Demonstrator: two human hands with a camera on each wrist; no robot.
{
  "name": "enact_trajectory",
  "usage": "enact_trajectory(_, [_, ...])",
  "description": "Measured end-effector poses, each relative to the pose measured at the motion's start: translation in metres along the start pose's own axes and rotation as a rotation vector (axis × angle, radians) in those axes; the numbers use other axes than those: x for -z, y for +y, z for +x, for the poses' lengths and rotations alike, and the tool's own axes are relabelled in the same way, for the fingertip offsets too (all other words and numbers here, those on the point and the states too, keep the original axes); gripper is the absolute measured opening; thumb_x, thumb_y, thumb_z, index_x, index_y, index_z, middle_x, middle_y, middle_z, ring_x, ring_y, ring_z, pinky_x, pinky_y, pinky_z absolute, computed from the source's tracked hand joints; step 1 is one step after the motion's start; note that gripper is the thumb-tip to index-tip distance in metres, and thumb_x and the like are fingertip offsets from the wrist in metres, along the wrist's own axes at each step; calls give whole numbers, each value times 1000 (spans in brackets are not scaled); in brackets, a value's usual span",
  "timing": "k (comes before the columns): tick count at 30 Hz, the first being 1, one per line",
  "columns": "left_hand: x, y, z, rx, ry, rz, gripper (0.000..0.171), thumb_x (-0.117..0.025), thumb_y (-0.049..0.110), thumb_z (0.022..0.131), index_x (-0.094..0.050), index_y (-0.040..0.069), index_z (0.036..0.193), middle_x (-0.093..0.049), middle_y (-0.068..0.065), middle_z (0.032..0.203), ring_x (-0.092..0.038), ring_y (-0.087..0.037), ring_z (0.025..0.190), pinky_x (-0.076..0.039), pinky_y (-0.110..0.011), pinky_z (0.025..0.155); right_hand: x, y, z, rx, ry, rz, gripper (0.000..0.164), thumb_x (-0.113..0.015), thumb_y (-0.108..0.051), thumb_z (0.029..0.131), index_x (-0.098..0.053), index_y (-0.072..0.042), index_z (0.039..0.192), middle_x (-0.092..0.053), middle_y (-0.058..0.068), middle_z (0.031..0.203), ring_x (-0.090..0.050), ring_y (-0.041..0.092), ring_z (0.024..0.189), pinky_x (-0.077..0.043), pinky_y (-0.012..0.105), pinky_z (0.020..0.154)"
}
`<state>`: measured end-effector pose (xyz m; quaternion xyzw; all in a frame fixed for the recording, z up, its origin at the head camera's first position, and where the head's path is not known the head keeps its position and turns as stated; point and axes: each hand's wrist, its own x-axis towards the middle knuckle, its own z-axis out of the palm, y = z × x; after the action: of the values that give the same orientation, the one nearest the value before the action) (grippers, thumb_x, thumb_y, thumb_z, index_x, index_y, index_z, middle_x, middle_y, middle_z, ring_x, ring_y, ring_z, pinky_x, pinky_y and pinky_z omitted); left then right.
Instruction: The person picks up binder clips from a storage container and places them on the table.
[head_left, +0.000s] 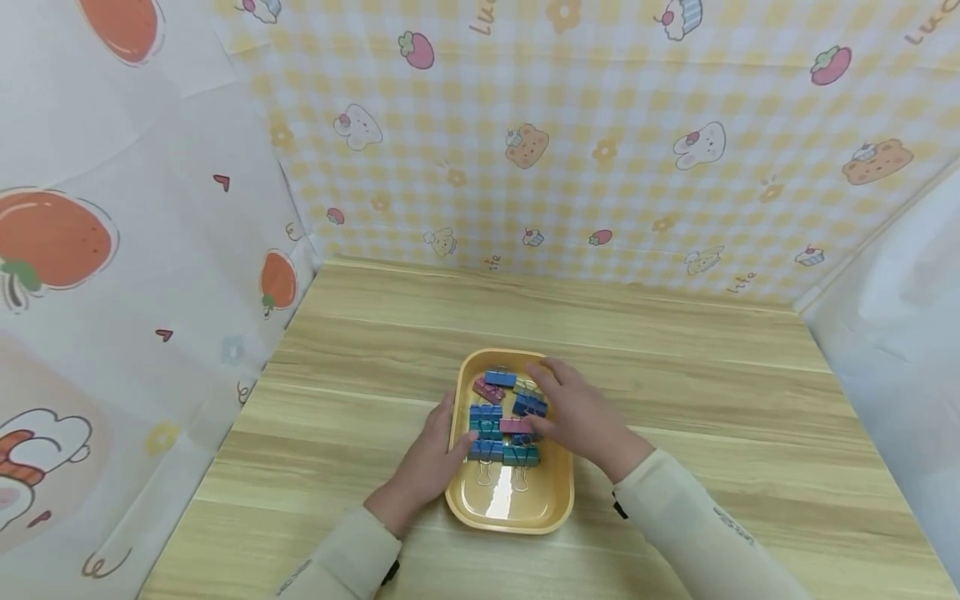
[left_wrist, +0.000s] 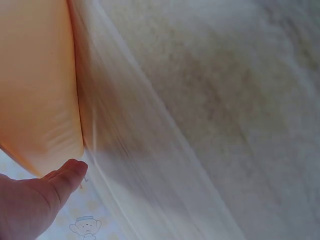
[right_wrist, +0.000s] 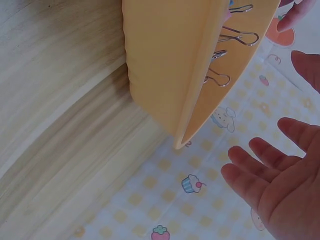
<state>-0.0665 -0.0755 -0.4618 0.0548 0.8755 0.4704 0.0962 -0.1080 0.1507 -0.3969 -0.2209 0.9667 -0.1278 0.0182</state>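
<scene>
A yellow rectangular tray [head_left: 551, 512] with rounded corners stands on the table in the head view. Several binder clips [head_left: 486, 450] in blue, teal, pink and yellow lie inside it, mostly side by side in two columns. Along the tray's left side lies my left hand [head_left: 427, 454], fingers straight by the outer wall and thumb over the rim near the clips. My right hand [head_left: 581, 412] hovers at the right rim with spread fingers, its thumb near a pink binder clip [head_left: 516, 426]. Wire handles [right_wrist: 242, 36] show above the rim in the right wrist view.
The wooden table [head_left: 675, 358] extends to both sides and behind the tray. A yellow checked cloth [head_left: 615, 100] hangs at the back, and a white printed cloth [head_left: 165, 250] covers the left side. White sheeting [head_left: 900, 308] stands on the right.
</scene>
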Motion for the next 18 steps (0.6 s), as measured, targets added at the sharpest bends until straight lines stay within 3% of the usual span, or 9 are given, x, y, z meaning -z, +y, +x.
enact_trajectory(9, [-4,-1,1,8,-18,-7,73,-48,43,89,-9,18,145,-20,-12,146,-30,-31,128,-29,-47,101,-6,-9,2,0,-48,-19,68,-66,-47,76,-45,-17,133,-48,5,125,-55,22,99,-51,37,78])
enact_trajectory(18, [-6,-3,2,10,-19,17,72,-47,44,89,-10,19,145,-22,-12,145,-31,-31,127,-30,-46,101,-15,-15,-2,54,-47,-23,61,-67,-40,77,-49,-15,129,-50,5,119,-57,16,84,-52,31,67])
